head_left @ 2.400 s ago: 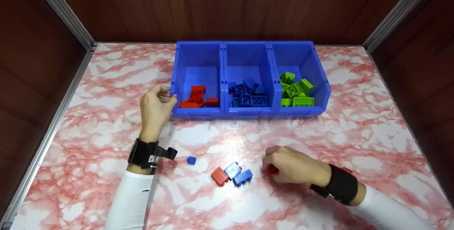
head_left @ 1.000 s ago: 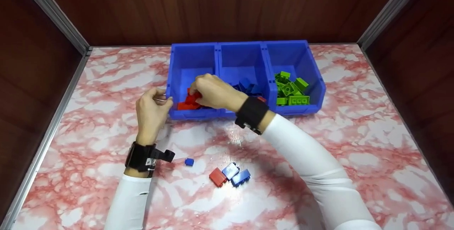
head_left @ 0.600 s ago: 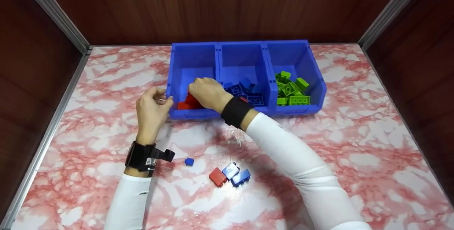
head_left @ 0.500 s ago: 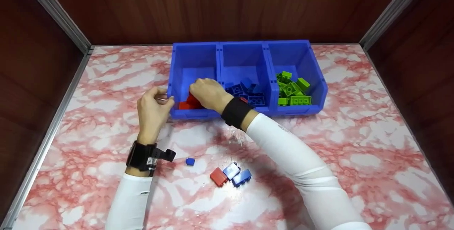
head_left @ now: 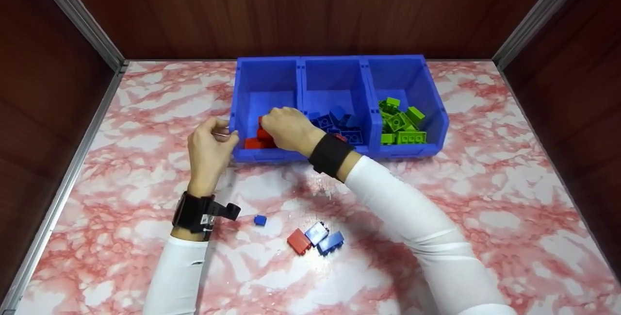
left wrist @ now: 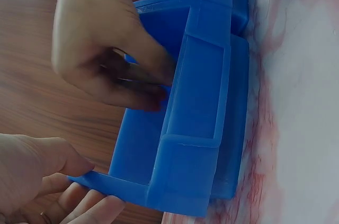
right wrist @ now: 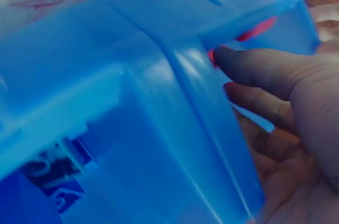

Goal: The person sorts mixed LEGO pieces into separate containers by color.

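Observation:
My left hand [head_left: 208, 152] grips the left side wall of a blue three-compartment bin [head_left: 267, 156], thumb on one side and fingers on the other, as the left wrist view shows. My right hand [head_left: 291, 130] reaches into the left compartment, over the red toy bricks [head_left: 257, 143]. In the right wrist view the right thumb [right wrist: 259, 70] and fingers stand apart, with red showing right by their tips. No brick shows between them in the left wrist view; the front wall partly hides the fingertips.
Blue bricks [head_left: 351, 136] fill the middle compartment's front, green bricks [head_left: 405, 125] the right one. On the marbled table lie a small blue brick [head_left: 260, 220], a red brick [head_left: 299, 241] and two blue bricks, one at the right [head_left: 331, 243]. Wood panels enclose the back and sides.
My right hand carried a red brick from the table into the left compartment, dipped low there, and has now shifted slightly right. The left hand has kept its hold on the bin.

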The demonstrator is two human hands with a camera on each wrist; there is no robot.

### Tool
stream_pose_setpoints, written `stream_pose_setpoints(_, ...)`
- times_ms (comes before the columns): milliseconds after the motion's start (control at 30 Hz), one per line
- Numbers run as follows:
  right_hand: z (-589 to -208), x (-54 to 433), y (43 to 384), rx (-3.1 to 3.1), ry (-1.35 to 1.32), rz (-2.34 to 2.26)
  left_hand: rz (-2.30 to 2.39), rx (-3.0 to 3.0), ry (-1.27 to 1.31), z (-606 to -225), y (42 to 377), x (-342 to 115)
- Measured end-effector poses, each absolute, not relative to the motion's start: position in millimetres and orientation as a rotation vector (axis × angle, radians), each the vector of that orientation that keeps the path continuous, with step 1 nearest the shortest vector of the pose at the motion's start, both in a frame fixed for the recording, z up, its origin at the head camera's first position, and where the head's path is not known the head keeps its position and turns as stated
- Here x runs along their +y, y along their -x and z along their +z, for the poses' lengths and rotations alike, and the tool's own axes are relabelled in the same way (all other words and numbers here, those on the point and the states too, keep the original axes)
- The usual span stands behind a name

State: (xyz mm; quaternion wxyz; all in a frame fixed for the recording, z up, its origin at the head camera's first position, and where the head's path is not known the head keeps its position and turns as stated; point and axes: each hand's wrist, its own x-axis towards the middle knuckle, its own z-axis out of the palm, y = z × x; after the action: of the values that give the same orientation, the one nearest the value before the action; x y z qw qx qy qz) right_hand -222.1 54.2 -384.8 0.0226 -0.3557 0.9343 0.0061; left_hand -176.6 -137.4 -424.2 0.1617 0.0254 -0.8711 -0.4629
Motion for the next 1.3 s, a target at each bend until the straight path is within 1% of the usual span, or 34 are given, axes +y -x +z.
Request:
stream_pose_setpoints(133,-372,62,207,2.916,1.196,-0.045,-1.319,-2.480,-0.066,-424,177,-137)
stream_pose_setpoints(300,-357,78,177,2.841,1.340,-0.208,-1.309,-2.475,-0.053,-423,177,-138)
stream_pose_setpoints(500,-355,110,142,2.736,1.463,-0.324,-1.308,-2.480,-0.050,-423,177,-138)
stream_pose_setpoints(833,-381,154,99,2.699,1.562,-0.341,-1.313,-2.471,-0.056,-425,176,-139)
stream_pose_setpoints(1133,-407,158,65,2.545,1.716,-0.157,-1.320,-2.467,-0.075,-426,176,-139)
stream_pose_setpoints(1300,-419,163,57,2.522,1.700,-0.109,-1.320,-2.476,-0.079,-425,176,-138)
